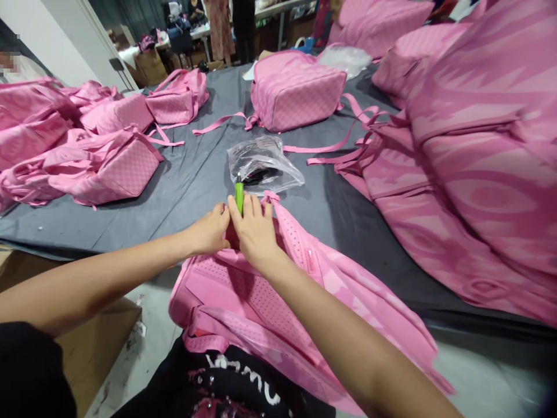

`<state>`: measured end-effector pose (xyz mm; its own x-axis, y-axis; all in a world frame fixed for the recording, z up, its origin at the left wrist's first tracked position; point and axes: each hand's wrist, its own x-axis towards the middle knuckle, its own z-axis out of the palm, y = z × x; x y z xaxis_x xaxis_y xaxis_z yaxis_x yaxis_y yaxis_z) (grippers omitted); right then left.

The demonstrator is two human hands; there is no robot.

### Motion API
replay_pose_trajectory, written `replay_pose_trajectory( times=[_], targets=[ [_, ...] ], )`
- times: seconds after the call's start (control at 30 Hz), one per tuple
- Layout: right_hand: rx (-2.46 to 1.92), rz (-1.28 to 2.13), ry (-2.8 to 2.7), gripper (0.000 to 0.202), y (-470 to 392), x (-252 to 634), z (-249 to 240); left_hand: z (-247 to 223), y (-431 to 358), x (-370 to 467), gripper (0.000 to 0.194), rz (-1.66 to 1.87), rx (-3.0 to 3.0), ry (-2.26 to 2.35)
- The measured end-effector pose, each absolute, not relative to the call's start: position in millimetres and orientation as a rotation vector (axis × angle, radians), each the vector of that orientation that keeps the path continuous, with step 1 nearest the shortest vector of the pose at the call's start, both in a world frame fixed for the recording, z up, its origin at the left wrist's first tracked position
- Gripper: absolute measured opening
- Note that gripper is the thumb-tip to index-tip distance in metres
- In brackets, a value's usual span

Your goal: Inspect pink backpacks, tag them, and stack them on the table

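A pink backpack (335, 278) with dotted mesh straps lies across my lap and against the table's front edge. At its near-table end, my left hand (211, 231) has its fingers closed on the pink fabric. Right beside it, my right hand (256, 229) rests on the same part, with a green tool (239, 196) held upright between thumb and fingers, its dark tip pointing away from me. Just beyond the tool lies a clear plastic bag (265, 165) with dark items in it.
Pink backpacks are heaped on the grey-covered table (209, 168) at the left (108, 168) and in a tall pile at the right (483, 174). Another backpack (300, 90) sits at the back centre, its straps trailing. A cardboard box (104, 348) stands below left. People stand behind the table.
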<state>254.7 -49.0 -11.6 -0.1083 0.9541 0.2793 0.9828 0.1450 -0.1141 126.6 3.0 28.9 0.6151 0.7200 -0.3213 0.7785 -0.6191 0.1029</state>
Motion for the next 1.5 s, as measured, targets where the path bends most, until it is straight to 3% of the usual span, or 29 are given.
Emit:
replay_pose_trajectory(
  times=[0.13,0.27,0.47,0.63,0.8,0.9,1.0,1.1,1.27,1.37,1.5],
  targets=[
    [-1.887,-0.007,-2.056,0.077,-53,259,-19,34,-2,139,0.106,-0.637,2.658,1.332],
    [-1.833,0.023,-1.998,0.084,-56,265,-27,35,-5,147,0.097,-0.72,2.725,1.38],
    [-1.808,0.043,-1.998,0.083,-57,268,-27,34,3,142,0.087,-0.688,2.738,1.258],
    [-1.795,0.059,-1.919,0.077,-64,269,-28,35,7,138,0.097,-0.644,2.681,1.176],
    [-1.747,0.038,-1.85,0.069,-70,272,-34,38,7,140,0.094,-0.666,2.622,1.209],
    [-1.514,0.003,-1.723,0.057,-89,273,-42,39,8,140,0.095,-0.646,2.578,1.205],
    [-1.235,0.005,-1.608,0.059,-120,274,-49,39,9,139,0.096,-0.651,2.57,1.195],
    [-1.209,0.189,-1.515,0.066,-143,274,-44,38,10,139,0.095,-0.641,2.581,1.205],
    [-1.438,0.885,-1.35,0.026,-134,282,-13,39,11,140,0.098,-0.669,2.568,1.185],
    [-1.494,1.196,-1.302,0.022,-118,292,-1,41,11,142,0.099,-0.707,2.543,1.205],
    [-1.512,1.261,-1.279,0.025,-111,293,-6,42,10,144,0.098,-0.703,2.534,1.22]
  ],
)
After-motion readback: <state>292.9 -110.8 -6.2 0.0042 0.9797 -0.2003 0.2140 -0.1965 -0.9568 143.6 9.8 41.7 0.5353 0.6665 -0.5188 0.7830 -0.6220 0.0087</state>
